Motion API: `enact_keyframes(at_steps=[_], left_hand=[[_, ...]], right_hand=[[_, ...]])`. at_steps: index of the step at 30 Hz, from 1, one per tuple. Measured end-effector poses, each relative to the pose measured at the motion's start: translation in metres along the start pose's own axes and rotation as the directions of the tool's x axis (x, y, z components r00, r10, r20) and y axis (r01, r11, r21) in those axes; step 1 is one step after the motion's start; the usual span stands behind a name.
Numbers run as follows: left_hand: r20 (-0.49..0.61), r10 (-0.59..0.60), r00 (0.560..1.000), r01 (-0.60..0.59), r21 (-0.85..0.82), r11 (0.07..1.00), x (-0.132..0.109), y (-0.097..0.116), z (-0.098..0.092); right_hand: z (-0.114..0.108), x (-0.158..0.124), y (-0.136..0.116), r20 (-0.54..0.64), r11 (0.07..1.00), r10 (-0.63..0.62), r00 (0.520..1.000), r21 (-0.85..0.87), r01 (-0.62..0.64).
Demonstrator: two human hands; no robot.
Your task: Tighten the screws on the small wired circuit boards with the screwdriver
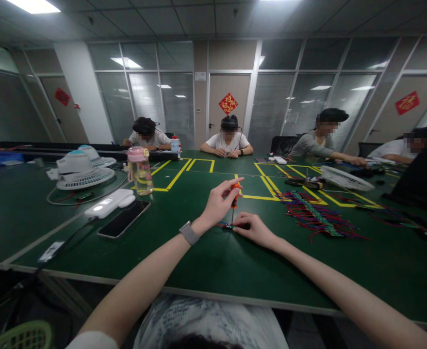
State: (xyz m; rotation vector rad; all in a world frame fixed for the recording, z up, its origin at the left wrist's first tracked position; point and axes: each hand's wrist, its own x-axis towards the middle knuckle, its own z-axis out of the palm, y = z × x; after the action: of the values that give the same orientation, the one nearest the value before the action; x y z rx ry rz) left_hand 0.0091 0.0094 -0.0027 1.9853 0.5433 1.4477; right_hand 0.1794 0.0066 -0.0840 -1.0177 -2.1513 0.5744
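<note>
Upright on the table stands an orange and black screwdriver [234, 201], its thin shaft pointing straight down. My left hand [220, 201] is closed around the handle, with the index finger stretched over its top. Under the tip lies a small dark circuit board [228, 227] with thin red and blue wires at its left end. My right hand [253, 230] pinches the board's right end with thumb and fingers, low against the table. The fine detail where tip and board meet is too small to make out.
Right of my hands lies a strip of green boards [317, 213] with red and blue wires. To the left are a black phone [124, 219], a white power strip [108, 203], a pink-lided bottle [140, 172] and white fans [84, 169]. Several people sit around the green table [184, 271].
</note>
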Motion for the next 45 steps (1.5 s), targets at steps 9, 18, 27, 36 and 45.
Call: enact_keyframes(at_steps=[9,18,27,36,45], left_hand=[[-0.052,0.041,0.998,-0.037,0.068,0.997,-0.0012,0.0004,0.0],[-0.077,0.032,0.997,-0.025,0.091,0.995,-0.0002,0.0008,0.0003],[-0.081,0.041,0.996,-0.025,0.184,0.983,-0.0013,-0.0011,-0.0007],[-0.087,0.053,0.995,-0.04,0.145,0.989,-0.0011,0.0017,0.0003],[-0.051,0.046,0.998,-0.042,0.076,0.996,-0.0007,-0.0008,0.0012]], right_hand=[[-0.0004,0.0004,0.0011,0.006,1.0,-0.004,1.0,-0.007,0.004],[0.0001,0.0006,0.0011,0.001,1.0,-0.002,1.0,-0.022,0.002],[0.001,0.0013,0.0026,-0.005,1.0,0.026,1.0,-0.004,-0.026],[0.0,0.0013,0.0009,-0.006,0.998,0.057,0.998,0.023,-0.056],[-0.0003,0.0008,-0.0013,-0.004,0.998,0.064,0.998,0.025,-0.064]])
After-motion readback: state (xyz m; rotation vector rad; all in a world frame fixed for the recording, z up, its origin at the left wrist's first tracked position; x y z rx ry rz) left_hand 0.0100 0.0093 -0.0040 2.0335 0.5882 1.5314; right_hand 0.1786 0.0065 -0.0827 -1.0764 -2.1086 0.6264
